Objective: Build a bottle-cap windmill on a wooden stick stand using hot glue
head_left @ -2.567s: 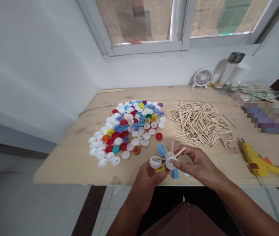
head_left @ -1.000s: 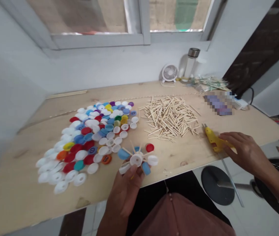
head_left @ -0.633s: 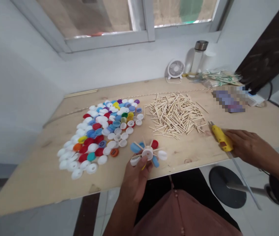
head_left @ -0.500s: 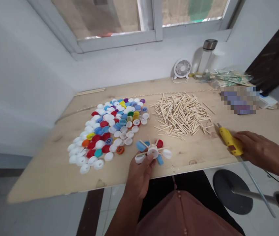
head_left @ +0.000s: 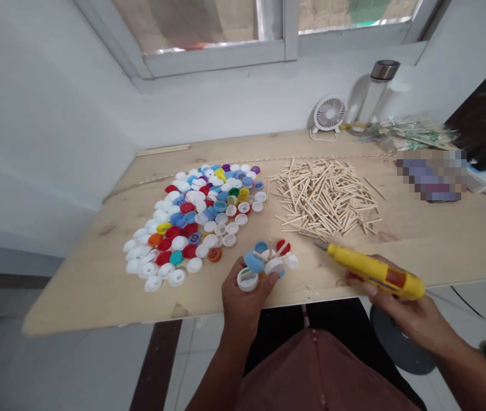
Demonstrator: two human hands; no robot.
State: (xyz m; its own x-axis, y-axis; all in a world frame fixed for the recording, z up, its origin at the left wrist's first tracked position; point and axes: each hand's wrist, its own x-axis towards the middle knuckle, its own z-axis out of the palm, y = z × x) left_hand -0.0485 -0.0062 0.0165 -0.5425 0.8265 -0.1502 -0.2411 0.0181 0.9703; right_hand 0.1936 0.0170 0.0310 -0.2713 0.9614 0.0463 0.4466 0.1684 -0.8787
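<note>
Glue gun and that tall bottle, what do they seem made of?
The glue gun looks like smooth molded plastic, given its uniform yellow body; its gray tip is probably metal. The bottle is see-through, so glass or clear plastic, its shiny lid perhaps steel.

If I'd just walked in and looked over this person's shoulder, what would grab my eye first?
Probably the bright yellow glue gun in the right hand, its nozzle pointing toward the cluster of plastic caps and wooden sticks in the left hand. Beyond them on the table lie a colourful spread of plastic bottle caps, left, and a heap of short wooden sticks, right.
</note>
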